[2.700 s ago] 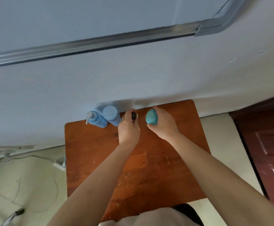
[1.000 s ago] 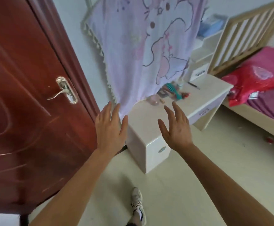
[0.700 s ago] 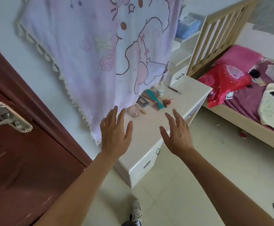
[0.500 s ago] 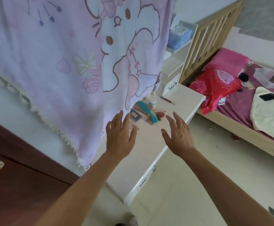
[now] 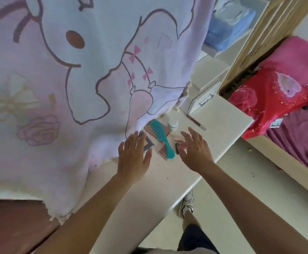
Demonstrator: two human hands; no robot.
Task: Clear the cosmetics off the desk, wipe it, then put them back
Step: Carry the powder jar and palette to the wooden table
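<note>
A white desk point(image 5: 221, 125) carries a cluster of cosmetics at its back edge. A teal comb point(image 5: 161, 137) lies across a pink flat case point(image 5: 163, 151). A small mirrored compact point(image 5: 147, 143) sits to its left, partly behind my left hand point(image 5: 133, 158). A white jar with a teal band point(image 5: 173, 124), a thin pencil point(image 5: 195, 122) and small pink and dark pieces point(image 5: 179, 145) lie nearby. My right hand point(image 5: 195, 151) hovers just right of the comb. Both hands are spread with straight fingers and hold nothing.
A large pale purple cartoon blanket point(image 5: 76, 79) hangs over the desk's back, reaching the cosmetics. A small white drawer unit point(image 5: 203, 92) stands behind. A wooden bed point(image 5: 281, 158) with red and pink bedding is on the right. A dark red door point(image 5: 12, 226) is at lower left.
I left the wooden table where my hands held bottles, turned past the door and came up to the white desk. Both empty hands now hover over its cosmetics.
</note>
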